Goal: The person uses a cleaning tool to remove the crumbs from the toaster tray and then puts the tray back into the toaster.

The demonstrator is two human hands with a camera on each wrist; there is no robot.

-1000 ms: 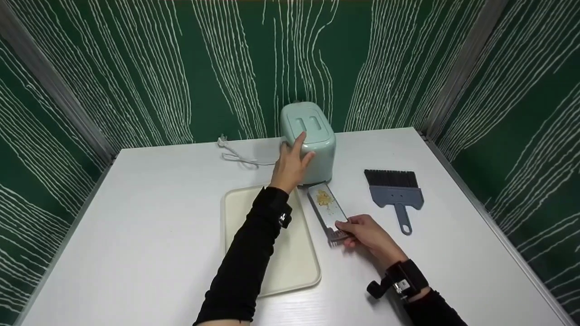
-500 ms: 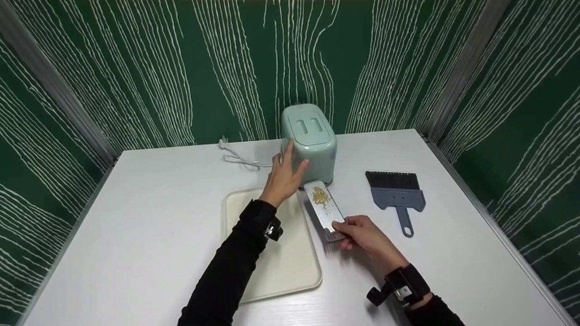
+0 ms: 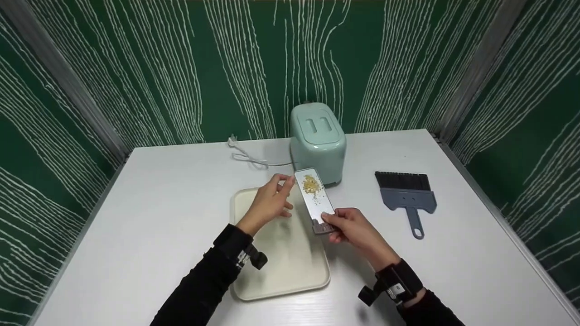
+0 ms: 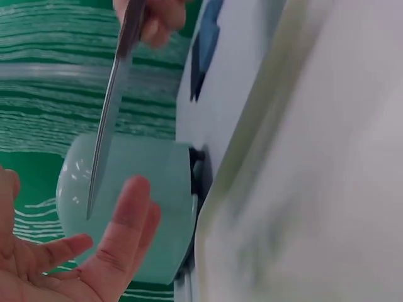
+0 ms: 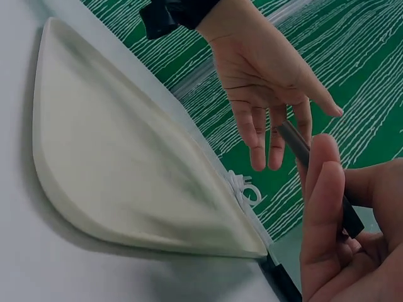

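Observation:
My right hand (image 3: 358,231) pinches the handle end of a toaster crumb tray (image 3: 324,206), thumb on top and fingers beneath. Yellow crumbs (image 3: 311,185) lie in a small heap toward its far end. In the left wrist view the crumb tray (image 4: 107,126) shows edge-on, raised above the table. My left hand (image 3: 267,201) is beside the far end, its fingers loosely extended and holding nothing; the right wrist view shows the same left hand (image 5: 264,82) spread out. Behind stands the mint-green toaster (image 3: 324,158). Below both hands lies a cream serving tray (image 3: 281,290).
A blue-grey hand brush (image 3: 405,197) with black bristles lies at the right of the white table (image 3: 172,217). The toaster's white cord and plug (image 3: 244,154) rest at the back. Green walls with white streaks enclose the table's back and sides.
The right hand has drawn the crumb tray away from the toaster, lifting it and shifting it left toward the serving tray. My left hand has left the toaster and come back beside the crumb tray.

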